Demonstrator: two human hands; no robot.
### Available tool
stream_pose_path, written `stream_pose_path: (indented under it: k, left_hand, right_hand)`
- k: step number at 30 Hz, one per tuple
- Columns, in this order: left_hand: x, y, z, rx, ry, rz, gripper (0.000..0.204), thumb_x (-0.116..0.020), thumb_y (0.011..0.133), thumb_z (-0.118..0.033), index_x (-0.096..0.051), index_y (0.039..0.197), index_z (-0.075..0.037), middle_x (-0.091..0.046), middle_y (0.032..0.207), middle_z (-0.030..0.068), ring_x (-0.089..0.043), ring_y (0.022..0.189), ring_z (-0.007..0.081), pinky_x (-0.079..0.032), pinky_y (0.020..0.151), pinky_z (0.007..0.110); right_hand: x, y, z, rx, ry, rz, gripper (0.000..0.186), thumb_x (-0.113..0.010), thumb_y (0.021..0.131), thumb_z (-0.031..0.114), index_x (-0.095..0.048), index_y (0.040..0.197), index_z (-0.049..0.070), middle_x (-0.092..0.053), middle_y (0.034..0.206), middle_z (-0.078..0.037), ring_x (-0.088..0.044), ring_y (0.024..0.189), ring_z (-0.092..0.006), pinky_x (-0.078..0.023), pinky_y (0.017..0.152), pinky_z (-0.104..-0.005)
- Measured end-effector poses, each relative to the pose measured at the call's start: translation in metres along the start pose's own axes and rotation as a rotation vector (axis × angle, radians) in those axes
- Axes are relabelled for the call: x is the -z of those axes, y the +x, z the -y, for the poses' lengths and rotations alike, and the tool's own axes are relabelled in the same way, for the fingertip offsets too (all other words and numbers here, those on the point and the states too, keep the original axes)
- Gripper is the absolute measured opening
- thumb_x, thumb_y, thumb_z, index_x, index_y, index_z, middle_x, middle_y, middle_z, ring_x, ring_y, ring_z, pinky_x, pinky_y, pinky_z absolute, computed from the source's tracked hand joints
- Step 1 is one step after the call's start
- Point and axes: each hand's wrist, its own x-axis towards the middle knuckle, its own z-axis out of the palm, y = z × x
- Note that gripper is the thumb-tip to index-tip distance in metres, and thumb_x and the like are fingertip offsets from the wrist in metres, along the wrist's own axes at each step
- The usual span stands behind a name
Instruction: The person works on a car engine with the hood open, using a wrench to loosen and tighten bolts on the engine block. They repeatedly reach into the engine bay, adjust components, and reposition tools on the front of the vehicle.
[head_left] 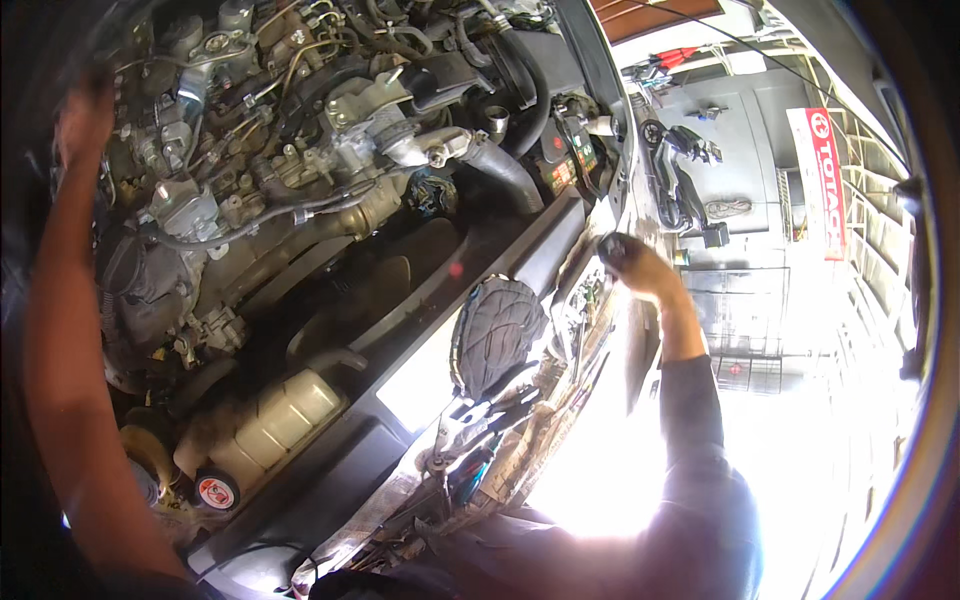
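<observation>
My left arm reaches up along the left side of an open engine bay. My left hand point(88, 125) is beside the engine point(290, 165) at the far left; its fingers are dark and blurred. On the right, my right hand point(648, 278) is closed around a dark, rounded object point(618, 252) whose kind I cannot make out. It is held over the bay's right edge, close to small metal parts point(580, 300) lying there. A black quilted pad point(497, 335) rests on the front edge, nearer to me than my right hand.
Hand tools point(470, 470) lie along the front edge beside the pad. A cream plastic reservoir point(285, 420) with a dark cap point(216, 491) sits at lower left. A thick hose point(505, 172) and a battery point(565, 165) are at the bay's right. A red-white banner point(828, 185) hangs beyond.
</observation>
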Motion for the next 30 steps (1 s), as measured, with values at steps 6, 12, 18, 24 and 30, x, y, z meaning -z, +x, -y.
stream_pose_path:
  k: [6,12,18,24,30]
  left_hand:
    - [0.021,-0.024,-0.020,-0.032,0.331,0.080,0.072,-0.061,0.101,-0.062,-0.056,0.154,-0.014,-0.065,0.148,0.0163,-0.067,0.131,0.0343,-0.048,0.107,0.063]
    - [0.091,-0.037,-0.073,0.065,-0.050,0.064,0.045,-0.067,0.098,-0.043,-0.064,0.136,-0.019,-0.076,0.127,0.0164,-0.070,0.124,0.0389,-0.045,0.112,0.062]
    - [0.128,-0.041,-0.096,0.129,-0.176,0.040,0.025,-0.065,0.102,-0.034,-0.070,0.117,-0.014,-0.079,0.112,0.0184,-0.071,0.117,0.0425,-0.045,0.110,0.058]
    - [0.130,-0.041,-0.100,0.139,-0.155,0.016,0.025,-0.064,0.103,-0.036,-0.074,0.114,-0.016,-0.080,0.109,0.0178,-0.073,0.113,0.0412,-0.046,0.108,0.057]
    - [0.125,-0.040,-0.094,0.144,-0.221,0.050,0.028,-0.064,0.103,-0.040,-0.075,0.114,-0.016,-0.081,0.109,0.0175,-0.072,0.114,0.0421,-0.045,0.110,0.059]
  right_hand:
    - [-0.052,-0.023,-0.012,0.060,-0.147,-0.256,0.042,-0.072,0.097,0.021,-0.066,0.135,0.005,-0.077,0.121,-0.023,-0.073,0.116,-0.0420,-0.058,0.099,-0.0504]
    - [-0.013,0.042,0.211,0.667,0.291,-0.503,0.038,-0.075,0.101,0.027,-0.073,0.125,-0.002,-0.077,0.123,-0.025,-0.073,0.116,-0.0447,-0.058,0.096,-0.0495]
    - [0.012,0.182,0.430,0.791,0.128,-0.604,0.055,-0.068,0.103,0.049,-0.076,0.126,-0.001,-0.075,0.118,-0.031,-0.070,0.118,-0.0488,-0.055,0.105,-0.0541]
    - [0.019,0.301,0.542,0.719,0.103,-0.418,0.041,-0.071,0.101,0.041,-0.077,0.110,0.001,-0.074,0.103,-0.024,-0.071,0.097,-0.0379,-0.055,0.087,-0.0507]
    - [0.011,0.313,0.542,0.547,0.790,0.143,0.036,-0.076,0.103,0.036,-0.065,0.081,0.010,-0.055,0.064,-0.002,-0.044,0.052,-0.0145,-0.033,0.049,-0.0339]
